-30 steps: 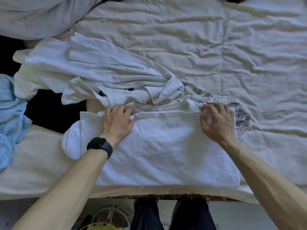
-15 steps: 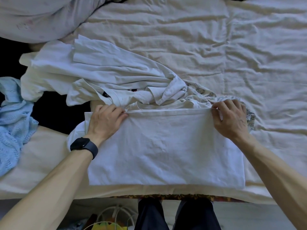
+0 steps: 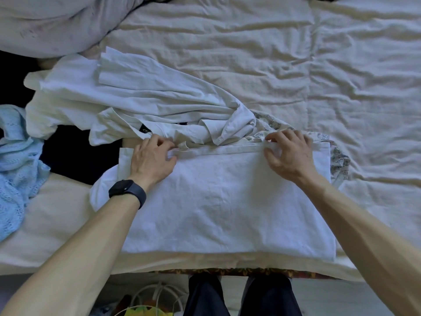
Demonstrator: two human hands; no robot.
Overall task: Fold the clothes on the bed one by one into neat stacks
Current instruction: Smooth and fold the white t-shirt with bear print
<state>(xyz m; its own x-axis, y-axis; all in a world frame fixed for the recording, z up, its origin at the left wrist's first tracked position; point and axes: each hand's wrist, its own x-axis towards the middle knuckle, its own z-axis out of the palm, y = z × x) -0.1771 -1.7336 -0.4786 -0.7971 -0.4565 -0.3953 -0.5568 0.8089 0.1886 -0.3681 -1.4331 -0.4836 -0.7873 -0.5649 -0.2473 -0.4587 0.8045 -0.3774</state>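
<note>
A white garment (image 3: 223, 201) lies folded flat at the near edge of the bed. My left hand (image 3: 152, 160) pinches its far folded edge at the left. At the right of the same edge my right hand (image 3: 289, 153) pinches the fabric with curled fingers. Just beyond the fold lies a rumpled pile of white shirts (image 3: 141, 108). A patterned grey-and-white cloth (image 3: 339, 160) pokes out under the garment's right side.
The cream bed sheet (image 3: 319, 65) stretches wrinkled to the far right. A light blue knit (image 3: 16, 169) hangs at the left edge. A grey pillow (image 3: 57, 21) lies at the far left. My dark-trousered legs (image 3: 239, 295) stand at the bed's near edge.
Both hands spread outward along the far folded edge half a second ago, then came back inward. They now pinch the edge closer to the middle.
</note>
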